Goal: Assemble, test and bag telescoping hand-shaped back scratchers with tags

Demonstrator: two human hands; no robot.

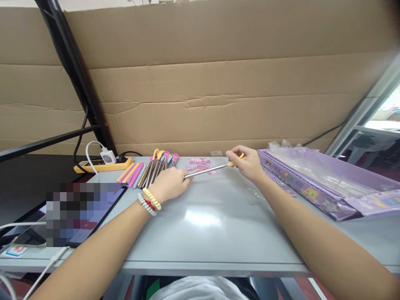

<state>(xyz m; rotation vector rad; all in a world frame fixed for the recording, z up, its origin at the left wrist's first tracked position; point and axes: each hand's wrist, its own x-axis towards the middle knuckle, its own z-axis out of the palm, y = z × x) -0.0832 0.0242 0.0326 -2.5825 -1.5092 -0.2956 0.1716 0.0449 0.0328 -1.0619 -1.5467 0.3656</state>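
Note:
A slim metal back scratcher (208,170) with a yellow end is held across the table between both hands. My right hand (250,163) pinches it at the yellow end, with part of that end showing above the fingers. My left hand (171,184), wearing coiled bands at the wrist, is closed around the rod's other end, and its fingers are partly hidden. Beyond the left hand lie several similar back scratchers (153,170), with pink, yellow and blue heads, some shaped like small hands. Coloured sticks (133,174) in pink, yellow and blue lie beside them.
Small pink printed cards (200,163) lie behind the rod. At right stands a purple box (315,198) holding clear plastic bags. A tablet (93,223), a phone (29,236) and a yellow power strip (121,164) with cables occupy the left. Cardboard (200,83) walls the back.

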